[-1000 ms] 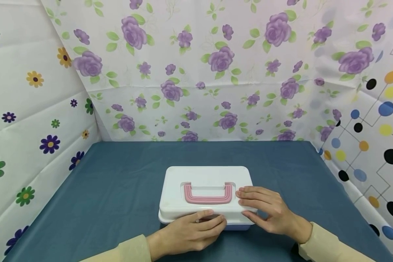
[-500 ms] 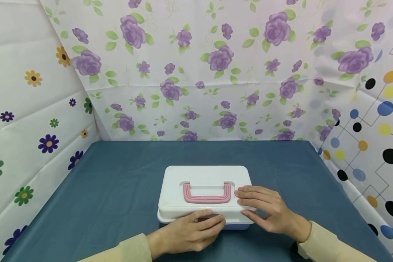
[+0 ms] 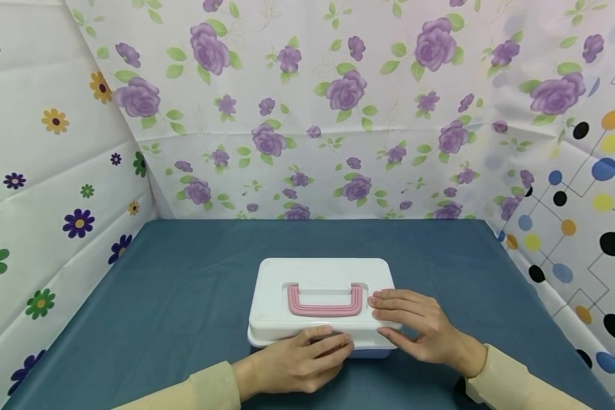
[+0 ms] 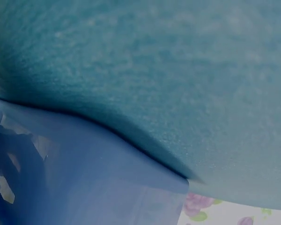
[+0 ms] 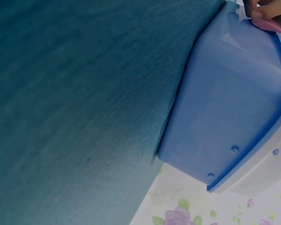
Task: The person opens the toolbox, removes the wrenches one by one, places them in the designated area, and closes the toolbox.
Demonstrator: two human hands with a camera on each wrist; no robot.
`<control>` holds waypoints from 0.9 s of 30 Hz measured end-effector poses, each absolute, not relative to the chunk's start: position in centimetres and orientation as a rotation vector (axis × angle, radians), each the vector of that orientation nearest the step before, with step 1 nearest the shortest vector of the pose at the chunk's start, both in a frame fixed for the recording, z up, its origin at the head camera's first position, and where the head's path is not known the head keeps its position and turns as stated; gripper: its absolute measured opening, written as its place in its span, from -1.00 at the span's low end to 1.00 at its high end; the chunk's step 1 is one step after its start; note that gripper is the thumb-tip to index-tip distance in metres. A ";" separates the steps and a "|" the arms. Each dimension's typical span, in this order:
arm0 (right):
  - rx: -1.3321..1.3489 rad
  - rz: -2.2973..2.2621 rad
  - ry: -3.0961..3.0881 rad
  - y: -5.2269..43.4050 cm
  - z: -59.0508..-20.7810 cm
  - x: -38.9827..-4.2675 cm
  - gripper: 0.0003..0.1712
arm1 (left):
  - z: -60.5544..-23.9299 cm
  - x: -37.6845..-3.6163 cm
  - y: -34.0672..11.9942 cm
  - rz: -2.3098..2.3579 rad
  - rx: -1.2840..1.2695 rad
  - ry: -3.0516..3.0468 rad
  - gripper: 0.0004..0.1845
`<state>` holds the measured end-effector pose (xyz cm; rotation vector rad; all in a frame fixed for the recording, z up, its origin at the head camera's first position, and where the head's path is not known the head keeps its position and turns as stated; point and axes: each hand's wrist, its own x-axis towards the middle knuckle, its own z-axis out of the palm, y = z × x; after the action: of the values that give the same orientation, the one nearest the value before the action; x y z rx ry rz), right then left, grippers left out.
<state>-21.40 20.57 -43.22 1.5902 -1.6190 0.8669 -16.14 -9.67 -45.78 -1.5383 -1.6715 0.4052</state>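
Observation:
A white-lidded box [image 3: 323, 272] with a pink handle [image 3: 325, 308] folded flat in its top stands on the blue tablecloth [image 3: 184, 273]. My left hand [image 3: 297, 361] is at the box's front edge, thumb on the lid rim and fingers curled round a pink latch [image 5: 277, 26]. My right hand [image 3: 420, 327] lies on the lid's near right corner with straight fingers, thumb down against the front rim. The right wrist view shows the box's blue base [image 5: 225, 103] and a fingertip [image 5: 262, 9] on the latch. Only the base [image 4: 84, 178] and cloth fill the left wrist view.
Flowered sheets wall in the table at the back [image 3: 338, 114] and left [image 3: 41, 199]; a dotted sheet [image 3: 584, 216] stands at the right. Blue cloth stretches round the box on all sides.

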 end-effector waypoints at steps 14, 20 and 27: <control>1.580 0.865 -1.626 20.6 -43.3 -21.3 -0.68 | -44.9 -16.4 -9.9 0.307 -1.606 -1.697 -0.56; 1.580 0.868 -1.623 20.6 -43.4 -21.3 -0.68 | -44.8 -16.2 -9.9 0.285 -1.648 -1.693 -0.69; 1.579 0.870 -1.628 20.6 -43.3 -21.3 -0.68 | -44.9 -16.0 -9.9 0.240 -1.687 -1.700 -0.65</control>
<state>-21.30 20.64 -43.35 1.5787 -1.6281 0.8698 -16.04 -9.91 -44.93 -1.6865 -1.6997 0.2400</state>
